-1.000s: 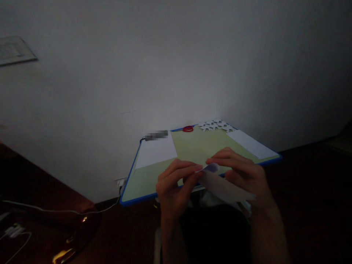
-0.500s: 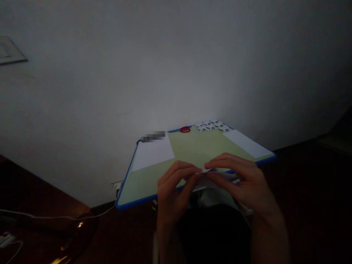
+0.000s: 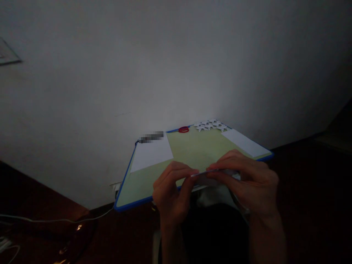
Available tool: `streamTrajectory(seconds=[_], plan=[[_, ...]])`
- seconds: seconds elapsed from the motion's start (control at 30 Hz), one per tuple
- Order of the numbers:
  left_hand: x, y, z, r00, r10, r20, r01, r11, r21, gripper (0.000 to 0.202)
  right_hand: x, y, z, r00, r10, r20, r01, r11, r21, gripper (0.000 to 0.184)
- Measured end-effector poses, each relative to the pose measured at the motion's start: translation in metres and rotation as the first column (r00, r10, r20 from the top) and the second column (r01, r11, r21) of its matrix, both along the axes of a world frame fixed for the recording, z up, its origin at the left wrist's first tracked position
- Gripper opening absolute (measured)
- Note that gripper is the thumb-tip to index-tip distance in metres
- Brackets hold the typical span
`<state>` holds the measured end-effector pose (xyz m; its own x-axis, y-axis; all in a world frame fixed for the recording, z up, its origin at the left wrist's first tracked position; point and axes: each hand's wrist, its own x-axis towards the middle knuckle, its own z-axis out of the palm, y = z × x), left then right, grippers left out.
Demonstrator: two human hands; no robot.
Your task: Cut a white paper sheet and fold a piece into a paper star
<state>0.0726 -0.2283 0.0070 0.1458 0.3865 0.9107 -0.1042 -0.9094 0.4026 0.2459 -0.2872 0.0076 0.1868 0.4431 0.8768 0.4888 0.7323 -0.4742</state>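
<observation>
A piece of white folded paper is held up over the near edge of the table, seen almost edge-on. My left hand pinches its left end between thumb and fingers. On the right side, my right hand grips the same paper, its thumb below and fingers above. Part of the paper hangs lower between the hands, and the fingers hide much of its shape.
The small table has a green top and blue rim. White sheets lie at its left and right. Red-handled scissors and several small folded paper pieces sit along the back, against a wall. A white cable runs at left.
The paper's raised flap now lies flatter, and the paper looks like a thin edge. My right hand has shifted its grip, fingers closing down on it. The view has turned slightly.
</observation>
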Motion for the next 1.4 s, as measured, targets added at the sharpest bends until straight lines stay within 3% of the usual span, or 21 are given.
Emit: streamTrajectory(seconds=[0.27,0.67,1.1,1.27,1.4], plan=[[0.009,0.002,-0.002,0.993,-0.060,0.105,0.059,0.998,0.017,0.016,0.001,0.002,0.002,0.995,0.090,-0.048,-0.087,0.995,0.046,0.023],[0.003,0.008,-0.004,0.989,-0.144,0.044,0.146,0.988,-0.048,0.015,0.002,0.003,0.000,0.978,0.206,-0.038,-0.205,0.978,0.038,0.024],[0.003,0.011,-0.010,0.980,-0.185,0.072,0.192,0.975,-0.109,0.014,0.008,0.006,-0.002,0.985,0.172,-0.005,-0.172,0.985,0.013,0.024],[0.007,0.012,-0.010,0.972,-0.209,-0.106,0.185,0.963,-0.196,0.008,0.009,0.005,-0.002,0.993,0.117,0.029,-0.118,0.993,0.012,0.021],[0.009,0.011,-0.011,0.968,-0.227,-0.105,0.201,0.956,-0.213,0.004,0.009,0.005,-0.002,0.991,0.120,0.064,-0.122,0.992,0.035,0.023]])
